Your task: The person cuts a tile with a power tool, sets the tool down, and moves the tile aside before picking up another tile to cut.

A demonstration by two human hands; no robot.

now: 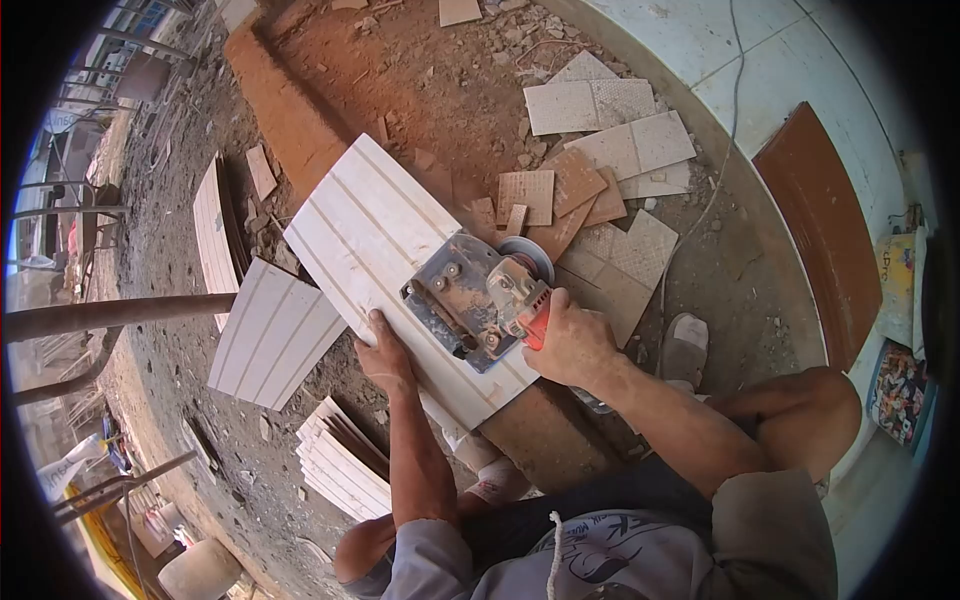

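Observation:
My right hand is wrapped round the red grip of a dusty angle grinder. The grinder rides on a flat metal base plate, with its disc along the right side. Under the plate lies a long white tile with brown stripes, resting across a brown beam in front of my knees. My left hand grips the tile's left edge, thumb on top and the other fingers mostly hidden below. The disc sits at the tile's right edge, its lower part hidden by the grinder head.
Striped tiles lean in stacks at the left and lower left. Beige tiles and brown tiles lie on the rubble to the right. A grey cord runs along the pale ledge. A metal pole juts in from the left.

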